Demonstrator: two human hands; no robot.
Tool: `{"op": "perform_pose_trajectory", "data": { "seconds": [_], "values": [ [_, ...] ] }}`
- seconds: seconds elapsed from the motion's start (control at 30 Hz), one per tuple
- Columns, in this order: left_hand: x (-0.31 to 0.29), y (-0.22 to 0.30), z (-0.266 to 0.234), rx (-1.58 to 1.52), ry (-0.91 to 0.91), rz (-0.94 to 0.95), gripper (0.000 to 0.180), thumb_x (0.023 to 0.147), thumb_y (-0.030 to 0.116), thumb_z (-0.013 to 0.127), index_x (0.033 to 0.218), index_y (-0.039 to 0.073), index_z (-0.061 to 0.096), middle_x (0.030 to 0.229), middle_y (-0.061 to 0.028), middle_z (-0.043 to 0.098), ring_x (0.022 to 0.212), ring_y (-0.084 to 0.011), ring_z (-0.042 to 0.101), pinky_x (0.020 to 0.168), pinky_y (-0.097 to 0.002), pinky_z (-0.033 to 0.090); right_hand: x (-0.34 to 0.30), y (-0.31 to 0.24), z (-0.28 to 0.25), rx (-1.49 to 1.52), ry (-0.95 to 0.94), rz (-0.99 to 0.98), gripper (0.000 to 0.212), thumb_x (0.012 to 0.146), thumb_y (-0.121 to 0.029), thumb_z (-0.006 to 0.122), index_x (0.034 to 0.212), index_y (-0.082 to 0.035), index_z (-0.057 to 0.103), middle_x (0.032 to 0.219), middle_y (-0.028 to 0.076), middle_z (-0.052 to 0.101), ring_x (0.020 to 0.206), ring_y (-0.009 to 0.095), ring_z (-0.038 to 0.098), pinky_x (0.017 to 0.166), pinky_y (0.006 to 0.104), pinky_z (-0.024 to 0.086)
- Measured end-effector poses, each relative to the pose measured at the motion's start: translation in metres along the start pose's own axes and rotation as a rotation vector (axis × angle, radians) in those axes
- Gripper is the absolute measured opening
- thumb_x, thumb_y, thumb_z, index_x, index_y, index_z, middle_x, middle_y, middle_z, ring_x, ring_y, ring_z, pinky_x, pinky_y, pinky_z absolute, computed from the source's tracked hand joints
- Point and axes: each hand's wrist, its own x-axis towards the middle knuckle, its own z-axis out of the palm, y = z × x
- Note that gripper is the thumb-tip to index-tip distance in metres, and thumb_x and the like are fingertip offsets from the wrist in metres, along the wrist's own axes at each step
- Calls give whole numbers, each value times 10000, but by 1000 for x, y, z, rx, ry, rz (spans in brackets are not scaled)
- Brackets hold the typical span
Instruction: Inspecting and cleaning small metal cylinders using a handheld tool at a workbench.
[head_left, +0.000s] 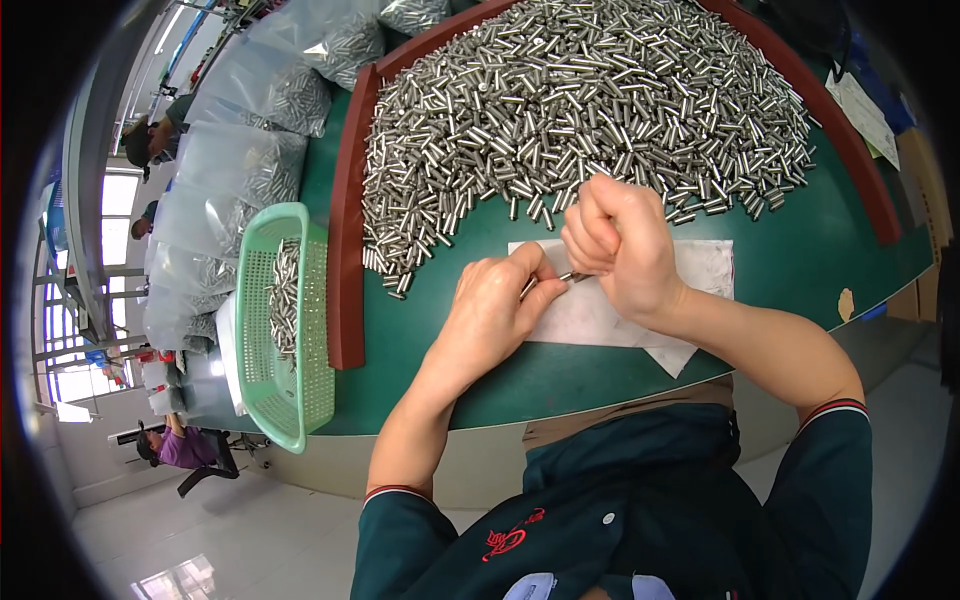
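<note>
Over a white cloth (690, 268) on the green table, my two hands are close together. My left hand (490, 308) is closed, thumb against fingers, around short metal pins (528, 288). One more metal pin (570, 276) shows in the gap between my left fingertips and my right hand. Curled into a fist, my right hand (630, 250) is just to the right of it; what lies inside its fingers is hidden. Beyond both hands spreads a large heap of shiny metal pins (590, 100).
Dark red wooden rails (346, 230) border the heap. A light green plastic basket (318, 370) holding some pins stands at the left. Clear plastic bags of pins (275, 165) line the far left. Other people, one in a purple shirt (188, 448), are farther off.
</note>
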Motion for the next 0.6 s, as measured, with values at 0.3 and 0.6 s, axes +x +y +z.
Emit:
{"op": "perform_pose_trajectory", "data": {
  "seconds": [0.3, 0.6],
  "values": [
    [2, -32, -16, -1682, -144, -258, 95, 843, 122, 532, 897, 53, 494, 726, -21, 436, 548, -41, 305, 481, -157, 279, 2, -5, -4, 201, 49, -24, 372, 847, -206, 325, 493, -111, 261, 403, -10, 238, 358, 79, 175, 353, 237, 165],
    [6, -27, -20, -1601, 14, -382, 222, 877, 183, 466, 988, -6, 501, 671, -24, 429, 540, -61, 340, 483, -177, 305, 3, -5, -4, 151, 61, 1, 379, 852, -218, 326, 493, -113, 262, 407, -12, 239, 365, 80, 175, 362, 237, 171]
  ]
}}
